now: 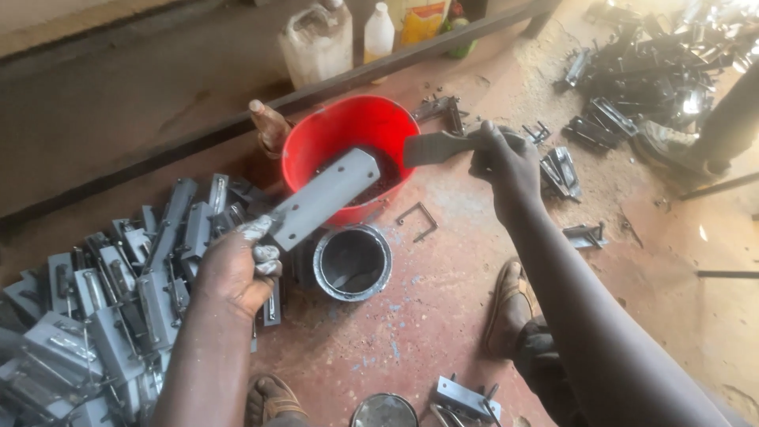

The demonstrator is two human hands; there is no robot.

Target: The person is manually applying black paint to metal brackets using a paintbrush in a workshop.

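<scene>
Two hands work over the red bucket [348,130], which serves as the landmark here. The left hand [237,269], on the near-left side of the bucket, is closed tight around the lower end of a long grey metal plate [328,198], fingers wrapped and smeared with pale grey paint; the plate slants up so that its far end hangs over the bucket's mouth. The right hand [506,162], just right of the bucket, is clenched on the handle of a flat paintbrush [439,148], whose dark bristles point left over the bucket's rim.

To do this stroke well, I judge the plate should stay tilted above the bucket so drips fall inside, and the brush should run lengthwise along the plate, lightly loaded, with the left fingers kept at the very end so as little as possible is left bare.

The plate looks like a narrow, flat-faced piece with clipped corners, evenly coated in matt grey, seemingly wet. An open paint tin [352,263] stands just in front of the bucket. Left of the bucket lies a heap of grey painted pieces [111,308]; far right of it, a dark pile of unpainted parts [640,71].
</scene>
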